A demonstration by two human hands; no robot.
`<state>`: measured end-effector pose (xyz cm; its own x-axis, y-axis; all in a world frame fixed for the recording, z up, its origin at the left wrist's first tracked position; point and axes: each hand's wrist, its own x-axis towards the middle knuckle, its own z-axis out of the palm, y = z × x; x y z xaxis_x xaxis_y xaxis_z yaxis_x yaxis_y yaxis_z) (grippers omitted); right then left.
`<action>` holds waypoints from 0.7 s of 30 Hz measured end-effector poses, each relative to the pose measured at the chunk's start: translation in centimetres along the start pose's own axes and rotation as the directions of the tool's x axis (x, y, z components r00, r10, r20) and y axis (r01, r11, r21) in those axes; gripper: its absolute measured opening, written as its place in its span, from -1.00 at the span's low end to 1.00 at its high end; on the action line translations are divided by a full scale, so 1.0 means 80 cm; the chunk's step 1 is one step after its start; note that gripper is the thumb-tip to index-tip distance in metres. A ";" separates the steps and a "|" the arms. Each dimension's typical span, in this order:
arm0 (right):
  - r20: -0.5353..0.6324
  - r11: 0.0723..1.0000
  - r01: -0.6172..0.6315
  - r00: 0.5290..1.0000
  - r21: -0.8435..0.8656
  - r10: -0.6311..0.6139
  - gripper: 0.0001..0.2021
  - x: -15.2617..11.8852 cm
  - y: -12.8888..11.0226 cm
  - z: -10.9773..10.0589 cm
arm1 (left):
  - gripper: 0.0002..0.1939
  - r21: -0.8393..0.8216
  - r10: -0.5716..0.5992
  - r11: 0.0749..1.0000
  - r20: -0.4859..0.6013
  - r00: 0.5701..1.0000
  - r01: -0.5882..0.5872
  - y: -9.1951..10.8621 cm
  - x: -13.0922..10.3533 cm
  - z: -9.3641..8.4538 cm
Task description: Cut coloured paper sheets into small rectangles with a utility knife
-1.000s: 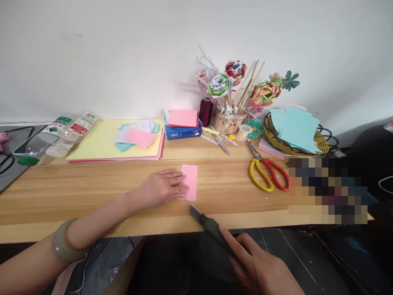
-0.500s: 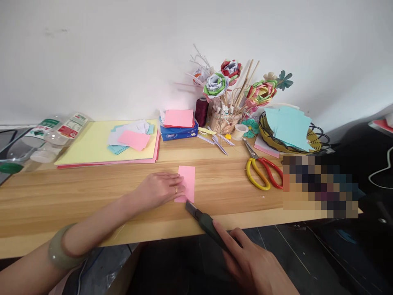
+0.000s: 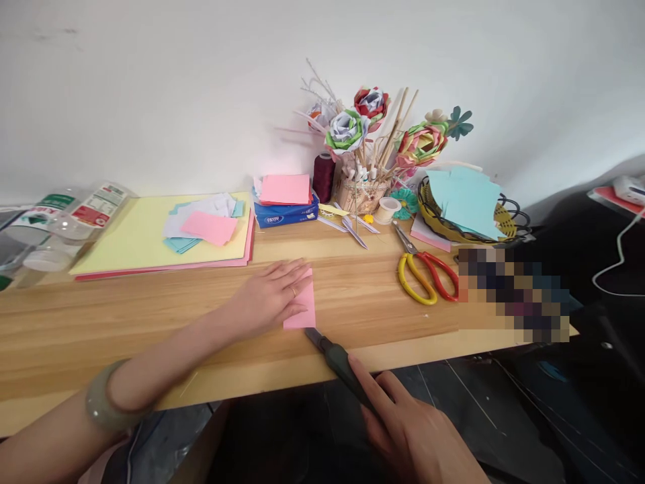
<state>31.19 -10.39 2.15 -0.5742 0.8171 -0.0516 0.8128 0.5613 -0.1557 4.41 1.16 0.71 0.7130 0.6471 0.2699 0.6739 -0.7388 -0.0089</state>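
Observation:
A pink paper rectangle lies on the wooden table near its front edge. My left hand rests flat over the paper's left and upper part, fingers stretched out and pointing right. In my right hand is a dark green utility knife, gripped by its handle, with the index finger laid along it. The knife's blade tip is at the paper's lower edge; whether it touches the paper I cannot tell.
Scissors lie to the right. Behind stand a blue box, a holder with paper flowers and a basket of blue paper. Large yellow sheets and plastic bottles are at the left.
My left hand has moved up over the paper and covers its upper part more. The knife tip stays close to the lower edge. The whole view has shifted slightly.

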 end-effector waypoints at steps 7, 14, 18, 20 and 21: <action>-0.009 0.996 0.020 1.000 -0.089 -0.020 -0.54 0.000 0.000 -0.001 | -0.42 -0.053 -0.076 0.994 0.280 0.957 0.094 0.004 -0.010 0.013; -0.065 0.987 0.038 0.997 -0.156 -0.048 -0.57 0.000 -0.001 -0.006 | -0.42 -0.114 -0.096 0.985 0.259 0.961 0.129 0.003 -0.013 0.017; -0.092 0.980 0.030 0.994 -0.198 -0.050 -0.58 0.001 -0.003 -0.007 | -0.41 -0.120 -0.097 0.984 0.261 0.960 0.132 0.002 -0.013 0.017; -0.058 0.975 0.046 0.997 -0.217 -0.060 -0.60 0.000 -0.003 -0.007 | -0.40 -0.117 -0.099 0.984 0.266 0.959 0.134 0.003 -0.012 0.016; -0.048 0.974 0.049 0.997 -0.220 -0.061 -0.60 -0.001 -0.003 -0.007 | -0.40 -0.115 -0.100 0.984 0.268 0.958 0.135 0.003 -0.012 0.016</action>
<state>31.08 -10.54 2.76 -0.6174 0.7866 0.0054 0.7853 0.6159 0.0626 4.11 0.58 -0.78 0.6677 0.7444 0.0011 0.7371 -0.6614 0.1386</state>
